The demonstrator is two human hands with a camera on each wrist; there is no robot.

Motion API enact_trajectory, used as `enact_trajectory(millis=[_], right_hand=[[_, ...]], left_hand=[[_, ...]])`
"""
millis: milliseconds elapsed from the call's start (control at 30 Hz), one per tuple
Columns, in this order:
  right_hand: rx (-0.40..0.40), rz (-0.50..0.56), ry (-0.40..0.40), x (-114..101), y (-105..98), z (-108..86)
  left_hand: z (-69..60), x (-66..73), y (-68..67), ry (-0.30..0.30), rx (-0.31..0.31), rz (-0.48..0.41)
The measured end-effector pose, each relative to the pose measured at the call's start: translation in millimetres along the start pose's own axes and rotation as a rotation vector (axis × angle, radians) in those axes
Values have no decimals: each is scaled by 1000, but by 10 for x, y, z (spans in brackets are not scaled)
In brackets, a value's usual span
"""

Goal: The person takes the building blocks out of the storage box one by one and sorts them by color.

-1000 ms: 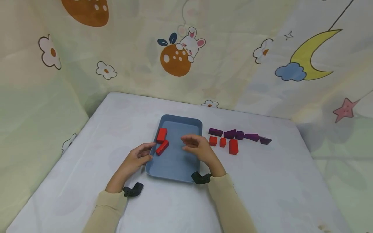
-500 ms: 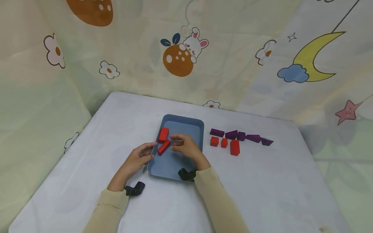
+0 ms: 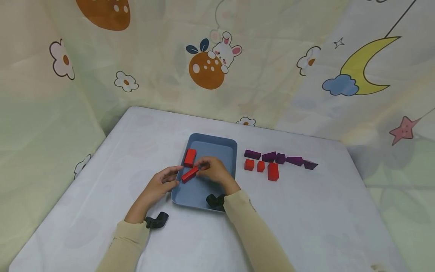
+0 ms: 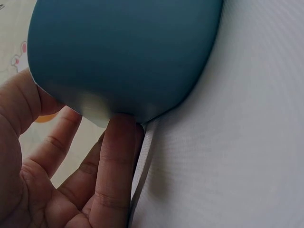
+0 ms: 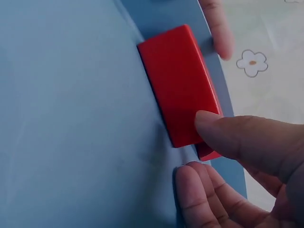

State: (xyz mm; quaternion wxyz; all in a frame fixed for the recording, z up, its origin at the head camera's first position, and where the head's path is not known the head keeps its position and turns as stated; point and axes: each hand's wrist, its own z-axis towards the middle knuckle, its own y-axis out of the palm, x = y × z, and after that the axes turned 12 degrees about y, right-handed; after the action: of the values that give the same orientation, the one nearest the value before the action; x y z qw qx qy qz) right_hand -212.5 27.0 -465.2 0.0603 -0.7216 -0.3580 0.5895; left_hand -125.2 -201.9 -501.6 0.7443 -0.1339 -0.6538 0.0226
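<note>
The right hand (image 3: pixel 215 172) reaches into a blue-grey tray (image 3: pixel 212 202) and pinches the near right end of a long red block (image 3: pixel 189 175). In the right wrist view the thumb lies on this red block (image 5: pixel 178 85); the finger behind it is mostly hidden. A second red block (image 3: pixel 190 158) lies just beyond, against the tray's left side. Beside the tray's left rim, the left hand (image 3: pixel 159 185) keeps its fingers loosely extended. Its fingertips touch the tray wall (image 4: pixel 123 57) in the left wrist view.
Right of the tray stand three red blocks, among them a tall one (image 3: pixel 273 172) and a cube (image 3: pixel 249 164). Several purple blocks (image 3: pixel 269 156) form a row behind them. A printed cloth (image 3: pixel 153 45) hangs behind the white table (image 3: pixel 149 130).
The right hand has moved left across the tray and taken hold of the nearer red block, which has turned slightly. The left hand stays at the tray's left rim.
</note>
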Motion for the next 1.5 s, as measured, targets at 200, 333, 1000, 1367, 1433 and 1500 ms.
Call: enact_trajectory(millis=[200,333,1000,1367,1433,1500], right_hand=[[-31,-6,-15,11,-55,-44],[-48,6,-64,42,-121,-126],[343,75,-96,793,-1167,-818],[484,55,10,1330,-1792,-1045],[511,35,16,1409,-1879,-1070],[539,10,22,1481,-1957,-1086]], left_hand=[[30,8,30,1,-6,-2],[50,12,52,-1,-13,-2],[3,29,0,-59,-12,28],[-30,31,-24,-41,-19,32],[-28,34,-20,-37,-19,26],[-23,36,-17,-36,-17,24]])
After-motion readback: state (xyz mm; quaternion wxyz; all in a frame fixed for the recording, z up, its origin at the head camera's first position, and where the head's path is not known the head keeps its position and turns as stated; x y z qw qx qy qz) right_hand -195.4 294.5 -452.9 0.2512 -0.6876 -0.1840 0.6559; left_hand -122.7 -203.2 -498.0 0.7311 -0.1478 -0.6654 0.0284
